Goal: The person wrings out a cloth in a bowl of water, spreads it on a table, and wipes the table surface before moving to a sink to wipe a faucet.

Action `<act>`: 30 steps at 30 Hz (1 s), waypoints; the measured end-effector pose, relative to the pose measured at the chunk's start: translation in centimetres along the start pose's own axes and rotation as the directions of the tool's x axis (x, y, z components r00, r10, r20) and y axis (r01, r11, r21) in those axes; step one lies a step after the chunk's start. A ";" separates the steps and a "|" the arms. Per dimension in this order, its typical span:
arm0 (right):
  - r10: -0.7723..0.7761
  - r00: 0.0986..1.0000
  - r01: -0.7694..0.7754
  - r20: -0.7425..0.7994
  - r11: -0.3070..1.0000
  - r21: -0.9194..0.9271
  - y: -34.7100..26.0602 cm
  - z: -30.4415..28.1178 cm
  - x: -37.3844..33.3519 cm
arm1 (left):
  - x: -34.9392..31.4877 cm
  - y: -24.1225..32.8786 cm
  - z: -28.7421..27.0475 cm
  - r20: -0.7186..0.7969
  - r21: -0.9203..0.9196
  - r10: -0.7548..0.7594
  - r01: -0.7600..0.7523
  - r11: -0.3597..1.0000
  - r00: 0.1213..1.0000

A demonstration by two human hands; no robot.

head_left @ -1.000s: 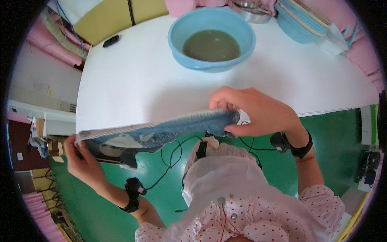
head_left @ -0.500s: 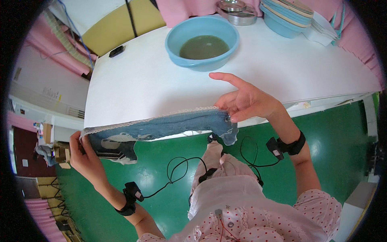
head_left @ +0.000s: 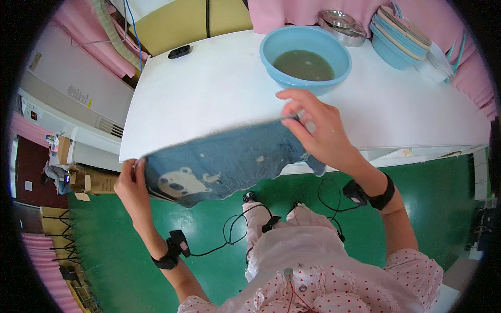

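A blue towel [head_left: 229, 156] with a white bear pattern hangs stretched between my two hands, over the front edge of the white table. Its left upper corner is pinched in my left hand [head_left: 134, 190], the fingers closed. My right hand [head_left: 318, 128] grips the other upper corner between thumb and fingers, a little higher than the left. Beyond the right hand stands a light blue basin [head_left: 269, 65] holding murky grey-green water. The lower edge of the towel hangs loose and wavy.
The white table [head_left: 172, 99] carries a small black object [head_left: 179, 51] at the far left, metal tins [head_left: 347, 34] behind the basin and stacked blue basins [head_left: 391, 49] at the far right. Cables [head_left: 229, 240] dangle from both wrist straps. Cardboard boxes [head_left: 102, 182] stand at left.
My right hand has closed on the towel's right corner and lifted it, its index finger no longer stretched out. The towel hangs more spread, its bear pattern showing. The view has shifted left.
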State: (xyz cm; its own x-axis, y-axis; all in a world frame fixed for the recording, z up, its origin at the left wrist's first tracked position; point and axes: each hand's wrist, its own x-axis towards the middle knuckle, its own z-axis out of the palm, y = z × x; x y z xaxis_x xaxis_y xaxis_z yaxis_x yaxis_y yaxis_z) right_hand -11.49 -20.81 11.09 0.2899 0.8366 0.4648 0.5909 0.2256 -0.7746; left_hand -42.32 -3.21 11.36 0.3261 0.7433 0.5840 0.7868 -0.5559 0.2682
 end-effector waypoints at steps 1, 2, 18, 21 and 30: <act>-0.117 0.991 0.109 -0.062 0.987 -0.121 1.0 1.7 1.4 | 1.5 -1.3 1.0 -0.086 -0.030 0.038 -0.040 0.999 0.996; -0.229 0.968 0.199 -0.104 0.949 -0.243 2.0 3.9 2.5 | 3.1 -2.7 2.5 -0.115 -0.086 -0.011 0.001 0.996 0.993; 0.047 0.947 0.186 0.318 0.727 -0.662 10.4 20.1 0.3 | -2.0 -15.5 16.5 0.443 -0.069 0.329 -0.334 0.940 0.834; 0.084 0.938 0.174 0.335 0.723 -0.668 10.3 20.2 0.2 | -2.4 -15.5 16.8 0.471 -0.029 0.339 -0.370 0.929 0.814; 0.103 0.928 0.185 0.359 0.708 -0.681 10.7 19.4 1.8 | 0.1 -15.9 18.0 0.498 -0.107 0.420 -0.427 0.898 0.759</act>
State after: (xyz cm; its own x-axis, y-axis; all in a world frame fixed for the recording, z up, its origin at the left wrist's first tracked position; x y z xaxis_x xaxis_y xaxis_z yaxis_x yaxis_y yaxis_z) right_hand -19.25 -7.20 -4.70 0.0596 0.9784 0.1979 0.9851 -0.0256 -0.1701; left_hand -45.31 12.44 -6.64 0.8389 0.5157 0.1739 0.5113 -0.8563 0.0731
